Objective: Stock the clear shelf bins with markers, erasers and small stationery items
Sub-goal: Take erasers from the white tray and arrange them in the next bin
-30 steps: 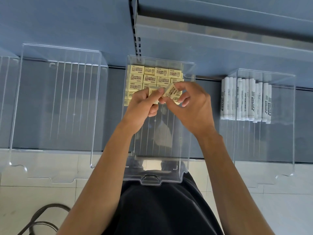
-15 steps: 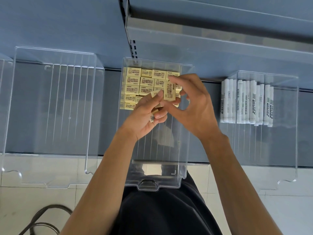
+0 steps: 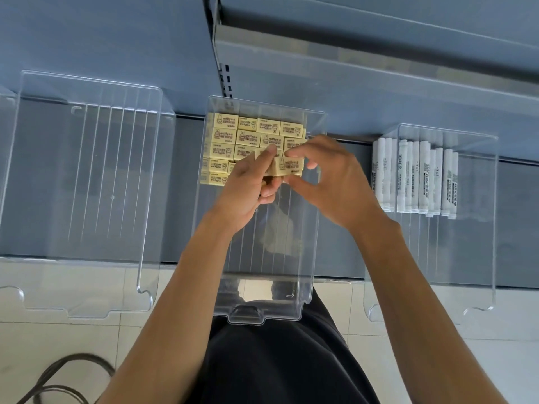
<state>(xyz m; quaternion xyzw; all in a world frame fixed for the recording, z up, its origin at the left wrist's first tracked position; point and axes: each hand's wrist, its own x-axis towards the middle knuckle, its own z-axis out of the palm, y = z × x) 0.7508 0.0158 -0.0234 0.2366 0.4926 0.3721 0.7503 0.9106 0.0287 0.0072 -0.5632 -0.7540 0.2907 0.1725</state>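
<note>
Right hand [image 3: 335, 182] fingers pinch a yellow eraser [image 3: 288, 166] over the middle bin [image 3: 313, 258]; left hand [image 3: 248, 188] fingers curl round a second eraser [image 3: 267, 179] (mostly hidden). Stacked erasers [image 3: 233, 141] fill the back, front half open.

- middle bin [image 3: 306, 275]: clear plastic with a ribbed floor, lying directly beneath both hands.
- loose eraser [image 3: 288, 166]: cream block printed with a rabbit and "miffy", held level and pinched between the fingertips of the left hand [image 3: 248, 189] and the right hand [image 3: 335, 182].
- stacked erasers [image 3: 230, 141]: matching cream blocks in tidy rows, just beyond and left of the hands, at the middle bin's far end.
- markers [image 3: 414, 176]: white barrels packed side by side, right of the right hand, inside the right bin [image 3: 490, 234].
- left bin [image 3: 87, 176]: clear, left of the left hand.
</note>
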